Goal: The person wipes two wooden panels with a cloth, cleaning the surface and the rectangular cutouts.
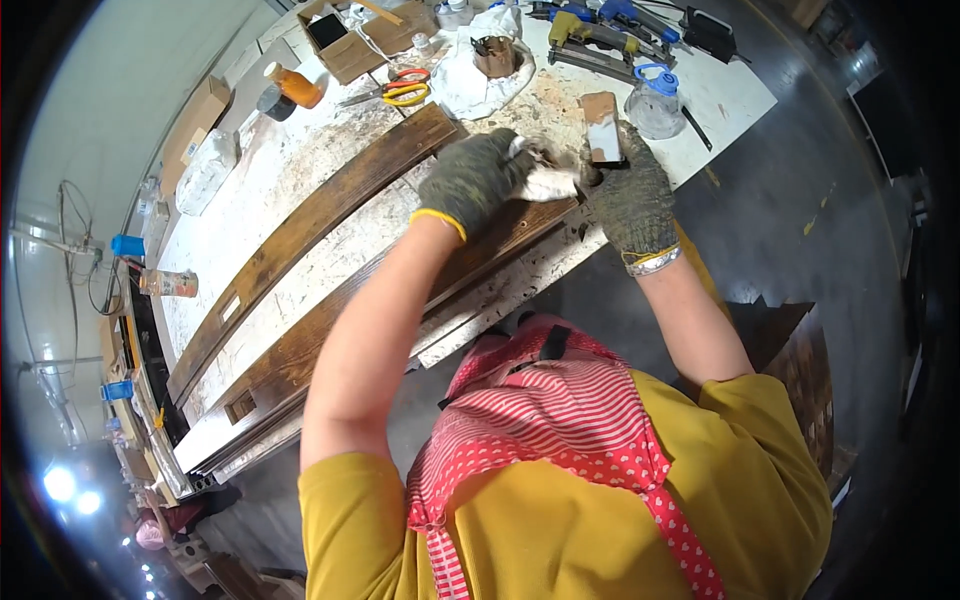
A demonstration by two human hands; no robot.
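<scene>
My left hand point(470, 182), in a dark grey-green glove with a yellow cuff, is closed on a stained white cloth point(550, 184). The cloth presses on the far right end of a dark brown stained wooden rail point(360, 312). Beside that end is my right hand point(637, 205), gloved alike, its thumb near the rail's tip. Its fingers lie along a small brown-and-white block point(603, 130); whether they grip it or the rail I cannot make out. A second, curved wooden rail point(300, 240), with a slot near its lower end, lies behind the first.
On the stained white table point(390, 215) stand an orange bottle point(292, 86), scissors point(395, 90), a cardboard box point(365, 50), a brown cup point(494, 58) on white cloth, nail guns point(590, 48) and a clear blue-topped jar point(655, 105). Dark floor point(770, 200) lies beyond the right edge.
</scene>
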